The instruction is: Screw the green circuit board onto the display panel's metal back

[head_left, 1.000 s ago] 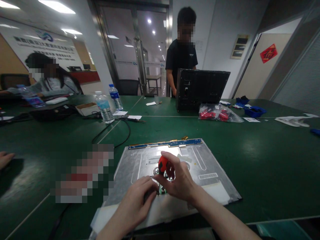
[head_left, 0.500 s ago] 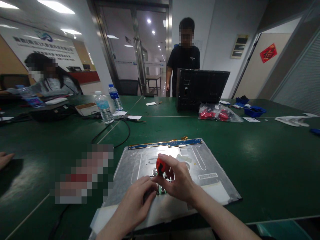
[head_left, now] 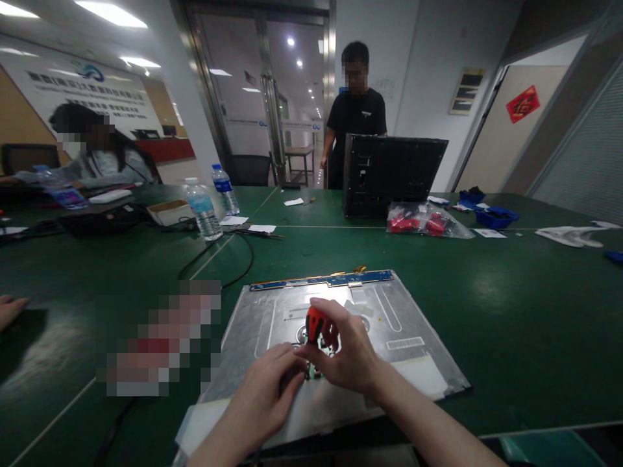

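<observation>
My right hand [head_left: 348, 350] grips a short screwdriver [head_left: 315, 324] with an orange and black handle, held upright with its tip pointing down. Below it, a small green circuit board [head_left: 315, 373] lies on the back of a silver flat metal panel [head_left: 272, 311], partly covered by my fingers. My left hand [head_left: 272, 383] rests on the panel at the board's left side, fingers curled and bunched close to the screwdriver's lower end. What its fingertips pinch is hidden. A long blue circuit strip [head_left: 321, 281] runs along the panel's far edge.
A black monitor housing [head_left: 394, 175] stands at the back, with a plastic bag of red parts [head_left: 428, 220] before it. Water bottles [head_left: 202, 211], a black cable [head_left: 252, 256] and a carton [head_left: 169, 212] are left. A person [head_left: 357, 123] stands behind; another's hand [head_left: 10, 311] shows left.
The screwdriver handle has turned in my right hand and leans slightly differently. My left hand stays in place. The standing person has shifted a little to the left.
</observation>
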Action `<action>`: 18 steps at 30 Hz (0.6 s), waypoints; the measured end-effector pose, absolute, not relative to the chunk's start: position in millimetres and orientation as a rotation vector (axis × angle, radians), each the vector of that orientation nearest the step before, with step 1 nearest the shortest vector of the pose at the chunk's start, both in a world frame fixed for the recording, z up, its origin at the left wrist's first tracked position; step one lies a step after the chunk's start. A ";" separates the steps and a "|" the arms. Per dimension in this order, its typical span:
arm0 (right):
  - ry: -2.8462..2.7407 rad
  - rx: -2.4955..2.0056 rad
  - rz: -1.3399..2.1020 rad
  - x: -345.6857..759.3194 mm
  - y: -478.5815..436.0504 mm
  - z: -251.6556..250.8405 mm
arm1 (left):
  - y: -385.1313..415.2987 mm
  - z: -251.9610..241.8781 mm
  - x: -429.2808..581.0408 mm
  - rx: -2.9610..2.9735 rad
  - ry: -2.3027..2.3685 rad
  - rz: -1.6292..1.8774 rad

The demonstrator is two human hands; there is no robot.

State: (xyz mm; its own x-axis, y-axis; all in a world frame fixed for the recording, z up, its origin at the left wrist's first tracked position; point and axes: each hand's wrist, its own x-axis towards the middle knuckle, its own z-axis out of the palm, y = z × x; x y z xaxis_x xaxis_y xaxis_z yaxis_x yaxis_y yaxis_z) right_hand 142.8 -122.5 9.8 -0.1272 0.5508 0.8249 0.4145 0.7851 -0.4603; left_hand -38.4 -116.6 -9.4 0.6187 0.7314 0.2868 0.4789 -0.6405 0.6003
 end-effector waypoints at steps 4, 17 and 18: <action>-1.797 -0.738 0.217 144.7 -125.0 12.7 | -116.4 -10.7 -39.0 2.370 0.953 0.714; -1.764 -0.773 0.130 142.5 -121.7 6.3 | -115.5 -10.2 -37.8 2.377 0.950 0.718; -1.780 -0.774 0.158 143.2 -122.5 7.3 | -115.5 -10.0 -37.8 2.375 0.953 0.719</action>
State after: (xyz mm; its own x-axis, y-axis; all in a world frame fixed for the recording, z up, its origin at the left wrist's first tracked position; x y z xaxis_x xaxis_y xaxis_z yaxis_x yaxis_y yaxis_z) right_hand 143.2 -122.5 7.3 -0.1515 0.5727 0.8056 0.4215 0.7747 -0.4714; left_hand -37.8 -115.5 -10.0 0.6194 0.7299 0.2890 0.4785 -0.6429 0.5981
